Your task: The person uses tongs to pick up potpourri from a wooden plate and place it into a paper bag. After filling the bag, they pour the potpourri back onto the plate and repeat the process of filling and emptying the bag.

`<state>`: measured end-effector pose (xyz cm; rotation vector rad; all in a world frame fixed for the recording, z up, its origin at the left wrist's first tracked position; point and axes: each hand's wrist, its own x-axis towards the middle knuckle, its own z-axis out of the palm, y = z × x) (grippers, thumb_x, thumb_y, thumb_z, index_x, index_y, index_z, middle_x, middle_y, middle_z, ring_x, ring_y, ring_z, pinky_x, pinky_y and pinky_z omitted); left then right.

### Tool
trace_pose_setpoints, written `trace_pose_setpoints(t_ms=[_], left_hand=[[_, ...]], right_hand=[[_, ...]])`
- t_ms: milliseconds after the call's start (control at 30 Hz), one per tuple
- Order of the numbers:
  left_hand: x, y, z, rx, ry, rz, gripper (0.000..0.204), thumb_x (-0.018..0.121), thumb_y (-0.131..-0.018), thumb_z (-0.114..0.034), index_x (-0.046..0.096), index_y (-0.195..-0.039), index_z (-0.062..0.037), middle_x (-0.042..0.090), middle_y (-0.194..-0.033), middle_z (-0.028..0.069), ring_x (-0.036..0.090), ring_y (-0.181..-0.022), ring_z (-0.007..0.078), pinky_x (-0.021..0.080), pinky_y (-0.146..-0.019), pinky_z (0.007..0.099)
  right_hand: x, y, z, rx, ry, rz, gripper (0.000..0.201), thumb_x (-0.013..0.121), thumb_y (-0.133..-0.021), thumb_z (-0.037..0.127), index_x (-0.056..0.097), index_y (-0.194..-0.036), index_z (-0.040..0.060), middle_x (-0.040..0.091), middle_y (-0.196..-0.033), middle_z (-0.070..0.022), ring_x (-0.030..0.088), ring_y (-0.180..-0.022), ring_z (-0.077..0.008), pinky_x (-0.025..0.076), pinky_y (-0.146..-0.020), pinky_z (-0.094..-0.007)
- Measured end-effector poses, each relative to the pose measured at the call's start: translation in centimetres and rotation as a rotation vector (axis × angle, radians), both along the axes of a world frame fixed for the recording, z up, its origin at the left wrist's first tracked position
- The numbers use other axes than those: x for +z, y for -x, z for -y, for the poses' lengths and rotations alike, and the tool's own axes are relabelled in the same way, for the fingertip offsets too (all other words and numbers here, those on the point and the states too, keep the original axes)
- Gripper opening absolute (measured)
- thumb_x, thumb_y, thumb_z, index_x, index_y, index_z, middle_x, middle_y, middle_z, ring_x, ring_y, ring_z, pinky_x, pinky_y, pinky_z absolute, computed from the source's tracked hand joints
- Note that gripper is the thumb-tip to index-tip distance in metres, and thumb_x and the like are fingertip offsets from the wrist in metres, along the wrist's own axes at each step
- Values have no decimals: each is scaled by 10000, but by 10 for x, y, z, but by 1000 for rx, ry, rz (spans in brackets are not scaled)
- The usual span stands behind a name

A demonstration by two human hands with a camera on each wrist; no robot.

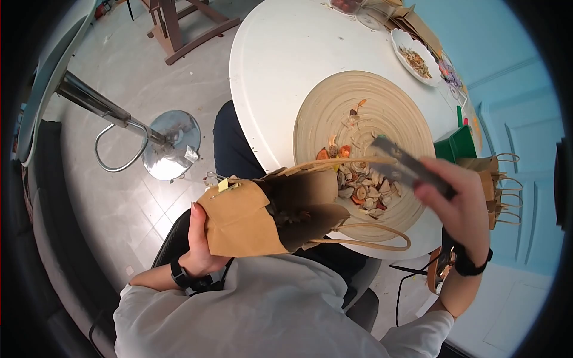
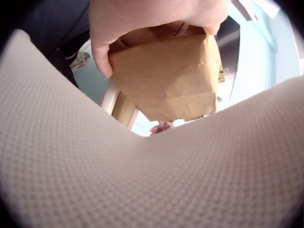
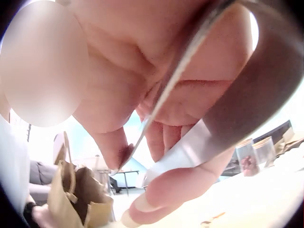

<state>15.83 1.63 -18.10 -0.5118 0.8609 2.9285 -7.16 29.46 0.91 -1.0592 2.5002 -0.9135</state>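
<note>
My left hand [image 1: 202,241] grips the bottom end of a brown paper bag [image 1: 242,221], with thumb and fingers spread around it in the left wrist view. The bag lies tipped on its side, and its dark mouth faces the round ridged tray [image 1: 316,113]. Two twisted paper handles [image 1: 382,234] reach out over the tray. Dried slices and petals [image 1: 370,194] are heaped there beside the mouth. My right hand [image 1: 459,197] holds metal tongs [image 1: 409,164] above the heap, blurred in the head view. Their two arms lie between thumb and fingers in the right wrist view.
A white scalloped dish [image 1: 436,74] of dried bits stands on the white table [image 1: 268,53], with glass jars near the far edge. A green container [image 1: 456,143] and several small paper bags [image 1: 492,185] stand at the right. A chrome stool [image 1: 170,146] is at the left.
</note>
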Motion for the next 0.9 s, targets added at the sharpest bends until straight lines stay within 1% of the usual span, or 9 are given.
trace_pose_setpoints(t_ms=[67, 100, 200, 533, 633, 700, 800, 833, 900], left_hand=[[0, 1, -1, -15, -8, -7, 865, 255, -899, -793, 343, -1499, -175, 432, -1496, 71, 450, -1346, 290, 382, -1099, 489], [1, 1, 0, -20, -17, -7, 863, 256, -899, -793, 343, -1499, -179, 432, -1496, 67, 448, -1347, 290, 382, -1098, 490], [0, 1, -1, -8, -23, 1, 862, 258, -899, -793, 342, -1500, -180, 431, -1496, 66, 444, -1349, 289, 382, -1095, 492], [-3, 1, -2, 23, -11, 13, 867, 260, -902, -789, 326, -1507, -171, 416, -1504, 75, 440, -1348, 287, 385, -1088, 501], [-2, 0, -1, 1, -33, 12, 862, 250, -905, -787, 319, -1511, -177, 413, -1507, 76, 441, -1350, 288, 392, -1087, 495], [1, 1, -1, 3, -49, 19, 872, 284, -899, -785, 317, -1507, -161, 424, -1497, 81, 454, -1344, 278, 398, -1085, 477], [4, 3, -1, 10, -49, 24, 885, 314, -894, -785, 312, -1505, -145, 434, -1489, 87, 467, -1338, 267, 402, -1085, 461], [4, 4, -2, 11, -33, 22, 887, 309, -894, -786, 309, -1507, -145, 433, -1490, 87, 467, -1339, 268, 400, -1086, 463], [3, 3, 0, -5, -17, 5, 875, 274, -898, -788, 313, -1509, -163, 421, -1500, 80, 454, -1346, 278, 396, -1090, 479]], right_hand=[[-6, 18, 3, -96, -153, -94, 322, 752, -846, 177, 655, -1059, -44, 660, -785, -161, 581, -590, -193, 463, -565, -293], [-11, 24, 5, -111, -189, -47, 306, 724, -864, 186, 650, -1049, -46, 600, -710, -186, 536, -560, -219, 440, -555, -307], [-23, 33, 11, -60, -294, -22, 281, 699, -879, 213, 663, -1027, -23, 566, -682, -182, 493, -537, -241, 416, -539, -323], [-32, 32, 21, 24, -283, 1, 219, 658, -902, 213, 684, -982, 11, 582, -675, -172, 496, -540, -268, 415, -536, -330], [-21, 29, 16, -35, -270, 10, 201, 669, -895, 163, 684, -1004, -6, 609, -679, -161, 543, -544, -228, 430, -545, -314], [-8, 25, 16, -167, -257, 157, 211, 700, -874, 108, 680, -1031, -32, 637, -687, -134, 571, -572, -153, 458, -566, -288], [4, 13, 9, -217, -201, 290, 245, 730, -857, 96, 680, -1051, -45, 659, -705, -94, 578, -621, -97, 486, -609, -256], [8, 7, 9, -216, -201, 290, 245, 730, -857, 96, 680, -1051, -45, 659, -705, -94, 578, -621, -97, 486, -609, -256], [13, -5, 11, 12, -127, 318, 265, 746, -851, 106, 684, -1061, -44, 686, -741, -87, 607, -651, -99, 500, -655, -239]])
